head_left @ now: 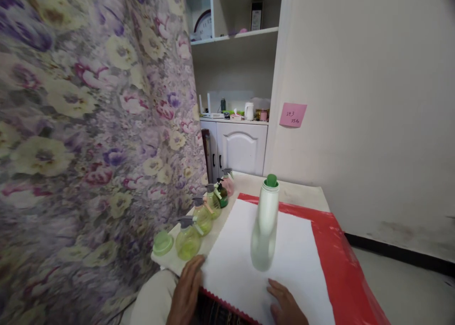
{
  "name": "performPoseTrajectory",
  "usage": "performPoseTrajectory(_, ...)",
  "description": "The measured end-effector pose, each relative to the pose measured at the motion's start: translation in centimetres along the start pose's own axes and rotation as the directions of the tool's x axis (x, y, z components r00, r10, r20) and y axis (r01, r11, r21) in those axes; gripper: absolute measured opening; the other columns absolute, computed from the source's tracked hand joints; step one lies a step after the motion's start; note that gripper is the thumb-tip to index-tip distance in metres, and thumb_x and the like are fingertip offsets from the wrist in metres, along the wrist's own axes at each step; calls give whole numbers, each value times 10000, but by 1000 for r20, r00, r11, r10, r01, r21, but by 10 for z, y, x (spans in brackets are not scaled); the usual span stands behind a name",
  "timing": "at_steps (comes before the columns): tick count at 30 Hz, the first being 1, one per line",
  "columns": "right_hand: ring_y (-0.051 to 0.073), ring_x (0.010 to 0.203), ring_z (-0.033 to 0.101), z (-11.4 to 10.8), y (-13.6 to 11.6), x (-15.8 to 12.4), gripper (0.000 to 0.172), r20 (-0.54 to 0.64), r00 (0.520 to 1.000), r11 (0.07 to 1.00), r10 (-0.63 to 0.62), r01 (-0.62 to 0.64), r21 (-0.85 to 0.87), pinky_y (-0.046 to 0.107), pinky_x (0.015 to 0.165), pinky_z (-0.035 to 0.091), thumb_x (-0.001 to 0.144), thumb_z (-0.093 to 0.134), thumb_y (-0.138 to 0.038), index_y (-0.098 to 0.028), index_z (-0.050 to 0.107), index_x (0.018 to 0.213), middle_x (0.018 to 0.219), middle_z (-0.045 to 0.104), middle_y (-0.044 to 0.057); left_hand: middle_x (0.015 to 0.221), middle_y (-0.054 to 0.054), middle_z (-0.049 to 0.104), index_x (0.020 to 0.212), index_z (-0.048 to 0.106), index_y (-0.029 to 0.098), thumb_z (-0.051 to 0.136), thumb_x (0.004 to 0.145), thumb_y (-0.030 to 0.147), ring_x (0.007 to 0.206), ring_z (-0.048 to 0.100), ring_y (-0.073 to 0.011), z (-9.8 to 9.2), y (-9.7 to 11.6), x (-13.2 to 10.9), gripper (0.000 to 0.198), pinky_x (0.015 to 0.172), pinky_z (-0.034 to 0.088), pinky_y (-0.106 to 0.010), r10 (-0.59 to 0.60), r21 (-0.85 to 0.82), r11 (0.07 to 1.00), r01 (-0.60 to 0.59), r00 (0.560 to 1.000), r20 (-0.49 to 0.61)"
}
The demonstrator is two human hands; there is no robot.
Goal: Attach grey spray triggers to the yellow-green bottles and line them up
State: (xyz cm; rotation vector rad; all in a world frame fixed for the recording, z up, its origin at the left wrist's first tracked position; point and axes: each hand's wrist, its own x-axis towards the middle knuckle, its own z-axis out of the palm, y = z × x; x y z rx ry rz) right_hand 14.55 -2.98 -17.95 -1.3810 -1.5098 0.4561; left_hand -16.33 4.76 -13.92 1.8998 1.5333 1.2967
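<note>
A tall pale green plastic bottle stands upright on a white sheet. Its neck is uncapped and shows a darker green spout. My right hand rests on the sheet just in front of the bottle's base, apart from it, fingers stretched out and holding nothing. At the table's near left edge lies my left hand, fingers extended and nothing in it. Closest to that hand is a yellow-green pump bottle with a grey pump head. A light green cap sits on the corner beside it.
Behind the nearest pump bottle, several more run back in a row, including a dark green one and a pink one. Red plastic lies under the sheet. A floral curtain borders the left, a wall the right.
</note>
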Motion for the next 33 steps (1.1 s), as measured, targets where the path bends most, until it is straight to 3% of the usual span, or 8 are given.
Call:
performPoseTrajectory(2,325,1196,583,10,21,-3,421,141,977,953,-163,193,-235,441,988,483,814,604,-429,-273,641,1203,1295,649,79,1386,-70,575,1262,597,282,447,888,406,1327,461,-288,20,8,1,421,1127,343,-494,109,105,986,-127,980,165)
performPoseTrajectory(4,375,1253,529,18,39,-5,609,242,937,842,-253,336,-421,495,985,475,773,660,-341,-258,506,1356,1398,552,111,1455,-70,502,1336,534,295,464,890,384,1373,394,-307,37,14,4,460,1121,330,-535,162,227,946,-233,943,291)
performPoseTrajectory(9,417,1240,527,24,55,-12,906,311,900,667,-306,436,-604,531,944,470,722,726,-364,-261,250,1485,1450,461,137,1506,-77,409,1382,458,345,520,872,436,1393,338,-354,55,19,10,522,1094,318,-594,189,403,842,-358,897,400)
performPoseTrajectory(17,369,1341,418,12,11,-9,883,351,923,685,-157,358,-634,500,1045,428,778,676,-337,-256,173,1500,1516,318,127,1493,-64,429,1375,468,365,517,864,410,1386,338,-385,61,17,10,515,1098,201,-650,194,405,849,-340,913,360)
performPoseTrajectory(21,346,1361,383,1,-15,-2,680,361,932,721,-43,279,-634,498,1075,424,840,603,-305,-215,330,1457,1511,335,122,1469,-67,468,1354,502,355,519,855,411,1358,376,-397,65,13,12,502,1081,206,-651,251,438,815,-379,913,323)
performPoseTrajectory(23,325,1384,340,-4,-23,1,561,293,956,733,12,191,-653,500,1095,405,912,495,-346,-182,377,1436,1515,331,118,1458,-74,488,1353,510,322,496,868,390,1342,403,-385,67,10,12,490,1066,233,-638,295,488,766,-418,903,312)
performPoseTrajectory(27,317,1428,226,-1,-18,5,621,116,986,731,118,-8,-682,547,1145,309,931,421,-450,-183,278,1472,1553,232,95,1427,-84,530,1333,539,264,450,887,348,1306,448,-365,70,7,12,463,1034,275,-624,388,579,660,-478,877,283)
performPoseTrajectory(33,348,1426,211,15,17,6,766,188,966,731,179,-3,-683,571,1139,303,865,538,-426,-182,173,1493,1555,141,116,1411,-80,548,1314,558,273,421,884,352,1286,471,-352,74,-6,17,458,989,326,-606,430,627,590,-509,855,289)
